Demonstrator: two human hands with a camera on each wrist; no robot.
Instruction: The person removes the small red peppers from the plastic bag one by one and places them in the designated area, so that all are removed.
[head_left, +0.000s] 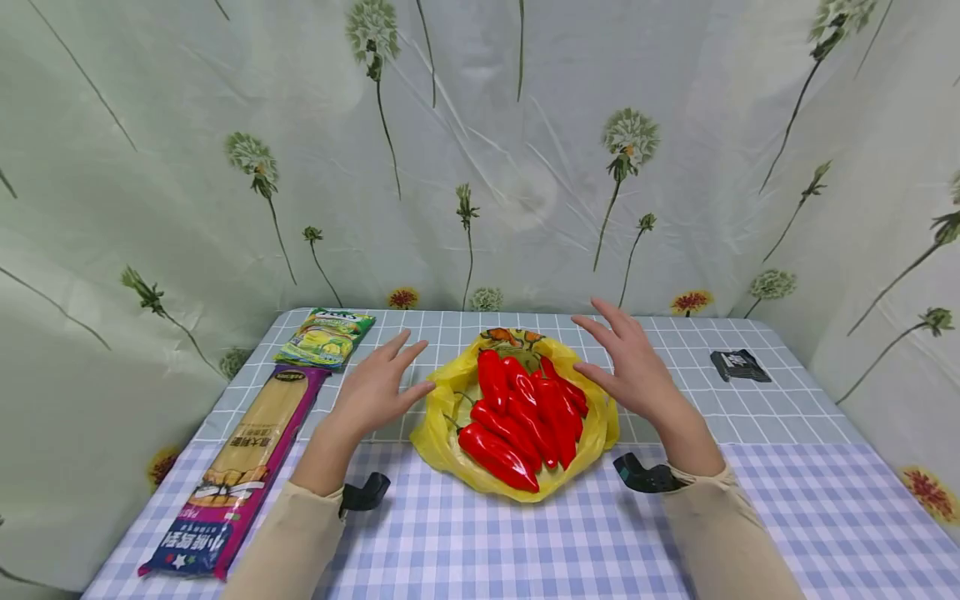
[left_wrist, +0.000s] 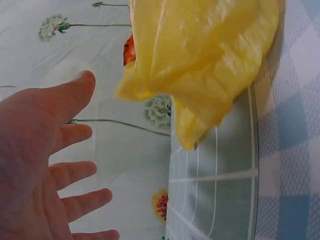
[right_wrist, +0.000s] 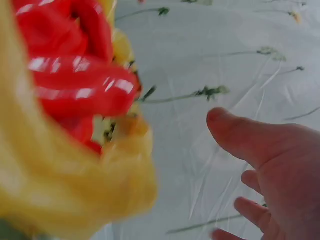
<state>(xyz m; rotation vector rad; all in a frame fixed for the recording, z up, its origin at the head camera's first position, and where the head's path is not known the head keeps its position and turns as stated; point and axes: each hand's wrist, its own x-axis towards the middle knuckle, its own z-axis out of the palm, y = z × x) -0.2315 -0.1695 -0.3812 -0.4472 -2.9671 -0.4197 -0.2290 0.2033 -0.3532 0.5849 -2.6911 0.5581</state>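
Note:
Several glossy red chili peppers [head_left: 517, 417] lie inside a spread yellow plastic bag [head_left: 450, 454] in the middle of the table. To the left of the bag hovers my left hand [head_left: 378, 387], fingers spread and holding nothing. My right hand [head_left: 630, 362] is raised at the bag's right side, also with its fingers apart and nothing in them. In the left wrist view a gap shows between the hand [left_wrist: 45, 150] and the bag's crumpled side [left_wrist: 200, 55]. The right wrist view shows peppers [right_wrist: 80, 85] above the bag's edge, apart from the thumb.
On the left lies a long pack of pasta [head_left: 243, 467], with a green and yellow packet [head_left: 322, 337] behind it. A small black packet [head_left: 738, 365] rests at the back right. Behind the checked tablecloth [head_left: 480, 550] hangs a flowered curtain [head_left: 525, 167].

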